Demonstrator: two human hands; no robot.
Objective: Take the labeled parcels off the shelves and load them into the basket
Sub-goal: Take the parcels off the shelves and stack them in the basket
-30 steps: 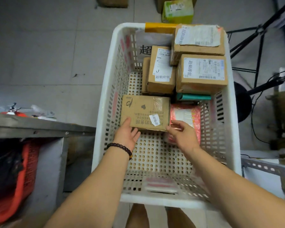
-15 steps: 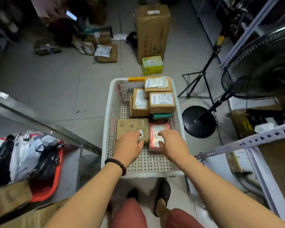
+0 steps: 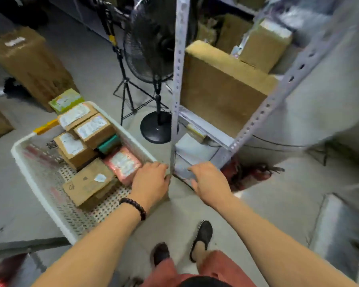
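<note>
Left hand at the white basket rim, fingers bent, grip too blurred to tell, right hand empty, fingers loosely curled, basket holding brown labeled parcels, pink parcel, teal parcel, cardboard boxes on shelves beyond.

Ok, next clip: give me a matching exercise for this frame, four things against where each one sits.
Things
1. pink parcel
2. large brown box
3. green box
4. fan

Places
A. on the shelf rack
B. on the floor beyond the far end of the basket
C. in the basket, beside the left hand
D. standing on the floor between basket and rack

Pairs: 1-C, 2-A, 3-B, 4-D.
</note>
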